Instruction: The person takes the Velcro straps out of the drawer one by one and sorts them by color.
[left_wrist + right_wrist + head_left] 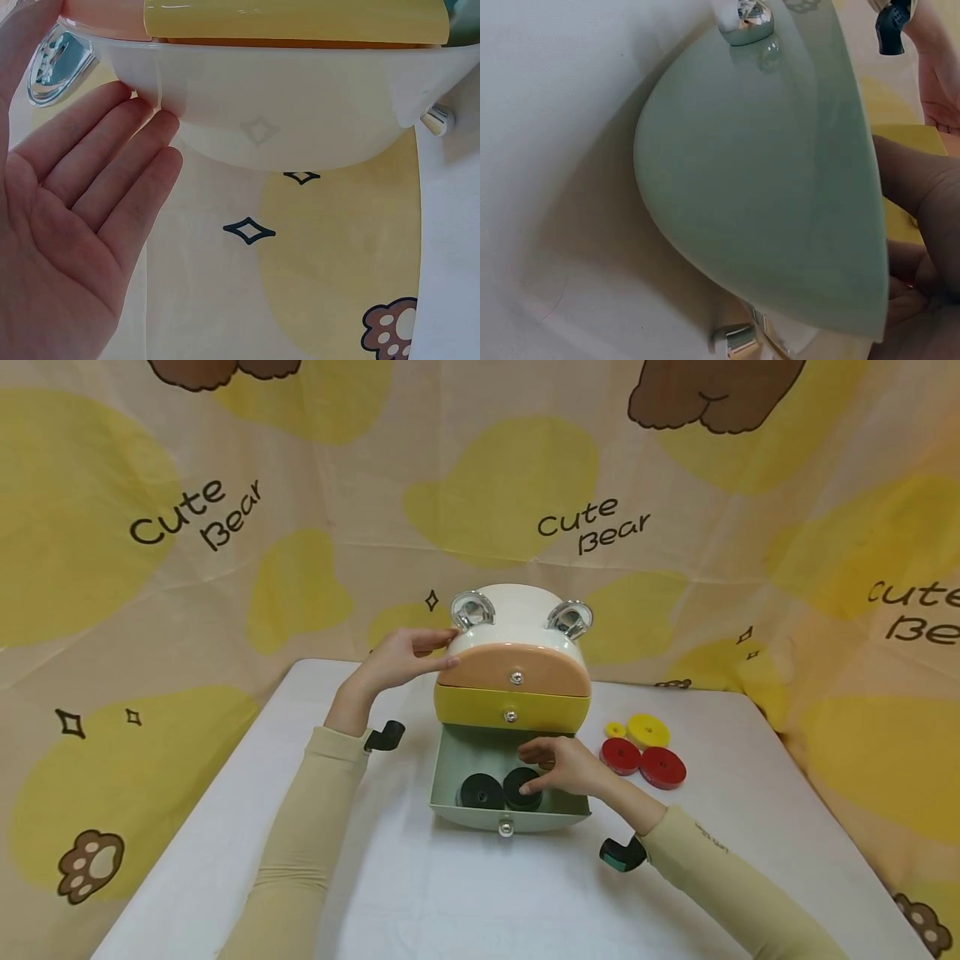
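Note:
A small chest of drawers with silver ears has a white top (517,610), an orange drawer (480,667) and a yellow drawer (472,706). Its lowest, pale green drawer (465,817) is pulled out. Inside lie two round black discs with centre holes, a left disc (480,792) and a right disc (513,787). My right hand (573,768) reaches in, thumb over the right disc and fingers spread apart beyond it. The green front hides its fingertips in the right wrist view. My left hand (397,662) rests straight fingertips against the chest's upper left side.
Right of the chest, two red discs, one nearer (663,768) and one farther left (619,756), lie beside a large yellow disc (648,731) and a small yellow disc (615,730). A white cloth covers the table (465,893). A printed curtain (360,485) hangs behind.

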`<state>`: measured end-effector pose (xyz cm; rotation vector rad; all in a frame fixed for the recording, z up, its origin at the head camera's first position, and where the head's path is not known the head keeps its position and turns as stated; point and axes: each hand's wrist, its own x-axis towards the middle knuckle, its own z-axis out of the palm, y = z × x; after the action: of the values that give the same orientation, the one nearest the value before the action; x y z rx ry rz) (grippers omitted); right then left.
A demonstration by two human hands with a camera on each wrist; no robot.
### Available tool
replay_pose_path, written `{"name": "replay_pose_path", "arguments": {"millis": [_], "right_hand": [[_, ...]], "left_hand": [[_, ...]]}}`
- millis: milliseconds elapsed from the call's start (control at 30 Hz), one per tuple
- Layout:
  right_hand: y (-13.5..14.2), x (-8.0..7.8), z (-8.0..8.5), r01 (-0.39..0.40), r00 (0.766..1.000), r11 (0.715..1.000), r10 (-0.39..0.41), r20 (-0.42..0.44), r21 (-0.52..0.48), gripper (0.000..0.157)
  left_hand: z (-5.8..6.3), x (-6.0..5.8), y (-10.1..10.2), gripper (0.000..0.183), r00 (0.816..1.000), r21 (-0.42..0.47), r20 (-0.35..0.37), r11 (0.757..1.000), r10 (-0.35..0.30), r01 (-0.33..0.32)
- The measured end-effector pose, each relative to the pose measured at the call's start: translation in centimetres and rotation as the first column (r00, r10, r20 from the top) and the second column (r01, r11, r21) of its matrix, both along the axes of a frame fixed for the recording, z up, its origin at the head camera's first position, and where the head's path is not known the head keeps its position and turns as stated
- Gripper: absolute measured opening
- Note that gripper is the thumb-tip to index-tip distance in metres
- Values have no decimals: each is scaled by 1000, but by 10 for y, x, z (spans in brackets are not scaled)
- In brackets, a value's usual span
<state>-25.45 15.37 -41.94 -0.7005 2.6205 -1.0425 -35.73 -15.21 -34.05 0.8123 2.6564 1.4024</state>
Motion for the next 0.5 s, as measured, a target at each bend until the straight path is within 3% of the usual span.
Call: {"name": "replay_pose_path", "arguments": {"millis": [267,500], "right_hand": [[-2,0,-3,-9,1000,995,10,-15,99,63],[-6,0,-9,-28,999,993,33,-36,119,65]], "left_hand": [[1,0,0,68,1000,-5,2,1000,-7,7],[2,1,0,64,1000,2,15,1000,-6,6]]}}
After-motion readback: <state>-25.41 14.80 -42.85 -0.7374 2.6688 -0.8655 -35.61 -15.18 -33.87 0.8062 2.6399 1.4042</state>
